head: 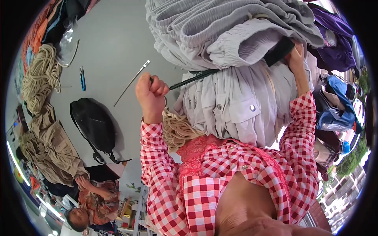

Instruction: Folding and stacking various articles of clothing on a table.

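Note:
A thick stack of light grey garments (224, 103) with gathered elastic edges and snap buttons lies before me. My left hand (152, 91) is closed around a dark narrow strap (192, 79), which runs taut to the stack and passes under the upper garments. On the stack's far right side, my right hand (295, 56) grips a wide black band (279, 51) beside a gathered opening; its fingers are partly hidden. Close to my left hand, a long metal needle with a large eye (132, 83) rests on the table. Beige cord (180, 129) lies bunched between the stack and my body.
The grey table (118, 35) holds a black pouch with straps (94, 126), blue-handled snips (82, 79), a coil of beige cord (40, 76) and a clear plastic bag (66, 44). Beige cloth (56, 144) lies lower left, where another person (97, 200) works. Purple cloth (336, 41) is at right.

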Demonstrator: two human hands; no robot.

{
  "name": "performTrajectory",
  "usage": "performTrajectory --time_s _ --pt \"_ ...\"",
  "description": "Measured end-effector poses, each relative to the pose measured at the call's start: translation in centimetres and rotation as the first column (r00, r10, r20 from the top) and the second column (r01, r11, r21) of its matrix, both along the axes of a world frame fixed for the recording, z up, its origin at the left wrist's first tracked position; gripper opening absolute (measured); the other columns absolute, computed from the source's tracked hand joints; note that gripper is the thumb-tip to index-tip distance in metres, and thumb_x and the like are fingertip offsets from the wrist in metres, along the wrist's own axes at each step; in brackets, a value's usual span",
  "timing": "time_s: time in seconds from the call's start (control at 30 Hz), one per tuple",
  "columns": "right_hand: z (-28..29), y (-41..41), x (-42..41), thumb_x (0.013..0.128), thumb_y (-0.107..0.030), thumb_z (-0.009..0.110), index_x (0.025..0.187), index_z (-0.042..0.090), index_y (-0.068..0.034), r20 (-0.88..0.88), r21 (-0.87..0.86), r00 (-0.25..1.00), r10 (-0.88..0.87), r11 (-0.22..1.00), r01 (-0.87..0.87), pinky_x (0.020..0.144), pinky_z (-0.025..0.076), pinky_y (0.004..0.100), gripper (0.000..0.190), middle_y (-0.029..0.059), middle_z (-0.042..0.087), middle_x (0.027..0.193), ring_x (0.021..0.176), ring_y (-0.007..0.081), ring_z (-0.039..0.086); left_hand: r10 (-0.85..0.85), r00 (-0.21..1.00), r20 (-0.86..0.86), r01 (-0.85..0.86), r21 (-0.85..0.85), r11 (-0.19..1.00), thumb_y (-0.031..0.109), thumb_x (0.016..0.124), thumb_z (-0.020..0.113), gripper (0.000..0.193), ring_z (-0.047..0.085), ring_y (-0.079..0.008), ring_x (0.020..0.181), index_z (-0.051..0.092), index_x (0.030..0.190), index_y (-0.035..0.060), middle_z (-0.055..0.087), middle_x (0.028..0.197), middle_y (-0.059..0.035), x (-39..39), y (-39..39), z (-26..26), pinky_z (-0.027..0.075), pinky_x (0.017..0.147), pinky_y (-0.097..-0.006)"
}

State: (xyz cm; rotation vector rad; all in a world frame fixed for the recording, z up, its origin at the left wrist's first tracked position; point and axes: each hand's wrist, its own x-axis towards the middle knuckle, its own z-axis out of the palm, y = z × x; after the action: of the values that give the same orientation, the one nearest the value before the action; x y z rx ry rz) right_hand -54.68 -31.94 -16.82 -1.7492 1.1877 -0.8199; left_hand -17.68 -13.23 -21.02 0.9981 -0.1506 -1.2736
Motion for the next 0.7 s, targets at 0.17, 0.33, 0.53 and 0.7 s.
performTrajectory --time_s 0.17,0.33,0.53,0.7 --pt "3.1 2.7 2.2 0.067 -0.003 0.046 0.061 0.05 0.0 -0.388 -0.337 0.919 0.076 0.916 -0.219 0.047 0.035 0.0318 0.009 0.0105 0.046 0.054 0.05 0.017 0.045 -0.26 0.478 0.839 0.292 0.127 0.948 0.019 0.088 0.045 0.025 0.045 -0.0208 0.043 0.042 0.069 0.0036 0.045 0.054 -0.01 -2.0 -0.4 -1.4 0.037 0.043 -0.0332" --pt "4.4 4.0 2.0 0.051 -0.003 0.05 0.062 0.048 -0.003 -0.61 -0.414 0.726 0.317 0.654 -0.633 0.049 0.037 0.0379 0.011 0.0122 0.044 0.056 0.052 0.031 0.047 -0.236 -0.039 0.971 0.479 0.226 0.848 0.019 0.085 0.052 0.019 0.055 -0.0337 0.056 0.044 0.076 0.0037 0.054 0.064 -0.0156 -3.1 -1.1 0.4 0.042 0.049 -0.0416" --pt "4.0 4.7 4.2 0.056 -0.005 0.055 0.074 0.052 -0.002 -0.823 -0.379 0.561 0.094 0.645 -0.664 0.061 0.042 0.0374 0.019 0.0128 0.051 0.071 0.066 0.0297 0.051 -0.295 -0.185 0.937 0.642 0.343 0.686 0.012 0.077 0.054 0.007 0.056 -0.0339 0.058 0.05 0.079 0.0062 0.056 0.065 -0.0135 -2.4 -1.5 2.1 0.042 0.051 -0.0441" --pt "2.3 5.3 6.1 0.064 -0.007 0.058 0.081 0.054 0.001 -0.736 -0.567 0.665 -0.13 0.655 -0.5 0.074 0.044 0.0377 0.019 0.0167 0.057 0.087 0.081 0.0329 0.054 -0.216 -0.052 0.975 0.752 0.18 0.634 0.008 0.067 0.056 0.008 0.053 -0.0268 0.084 0.057 0.076 0.0088 0.057 0.082 -0.0056 -2.4 -1.8 4.4 0.043 0.065 -0.0378"
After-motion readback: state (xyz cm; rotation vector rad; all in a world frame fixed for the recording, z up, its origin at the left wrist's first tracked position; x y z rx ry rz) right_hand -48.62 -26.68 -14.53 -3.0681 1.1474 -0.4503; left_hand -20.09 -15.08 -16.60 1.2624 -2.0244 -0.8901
